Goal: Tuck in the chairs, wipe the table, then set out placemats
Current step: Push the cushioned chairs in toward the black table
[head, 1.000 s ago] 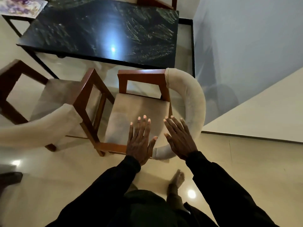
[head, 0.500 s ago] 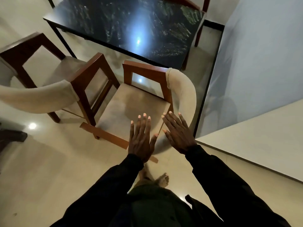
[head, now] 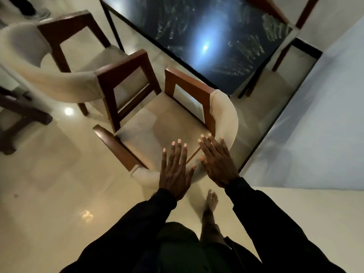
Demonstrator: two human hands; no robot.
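Note:
A wooden armchair (head: 157, 123) with a cream seat and a curved cream backrest stands in front of me, pulled out from the black glossy table (head: 212, 36). My left hand (head: 175, 168) and my right hand (head: 218, 160) are held flat with fingers spread, over the near part of the backrest; whether they touch it cannot be told. A second chair (head: 65, 62) of the same kind stands to the left, also out from the table. No placemat or cloth is in view.
A pale wall (head: 325, 115) with a dark skirting runs close along the right of the chair. A third chair (head: 279, 10) shows past the table's far corner. Dark furniture (head: 17, 115) sits at the left edge. My bare foot (head: 211, 201) is on the glossy floor.
The view has swung and tilted, so the table now sits at the upper right. Both hands stay flat and spread over the chair back. The chair looks closer to the table's edge.

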